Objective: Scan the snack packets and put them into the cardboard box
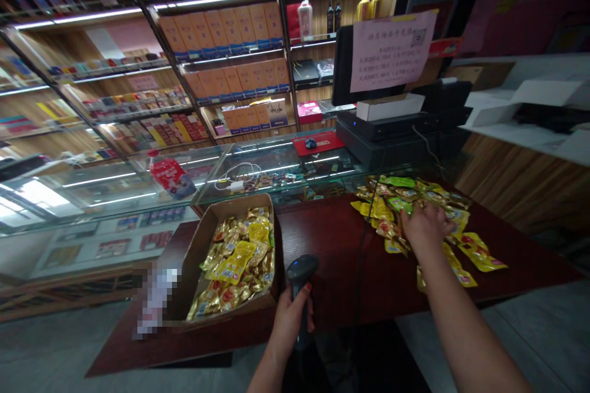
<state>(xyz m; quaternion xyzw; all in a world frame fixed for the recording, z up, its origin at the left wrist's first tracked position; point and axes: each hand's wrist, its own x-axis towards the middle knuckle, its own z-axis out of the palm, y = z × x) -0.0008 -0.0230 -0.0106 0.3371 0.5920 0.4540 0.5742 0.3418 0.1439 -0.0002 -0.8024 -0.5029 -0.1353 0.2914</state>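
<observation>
Gripping the scanner in the left hand; could bump the box close beside by swinging left. Touching packets heaped at the right of the surface with the right hand, cannot tell whether grasping any; could snag the cord or spill packets over the front edge by sweeping nearward. Open room mid-surface, between box and heap; bounded beyond by the glass case.

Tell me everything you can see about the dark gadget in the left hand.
The gadget looks like a handheld barcode scanner, dark all over and probably plastic. A broad, rounded head with a small blue light on top sits above a narrower handle. The left hand wraps around the handle, holding it roughly upright near the front edge of the dark red table, just right of the cardboard box. Whether it has a cable of its own is unclear.
</observation>
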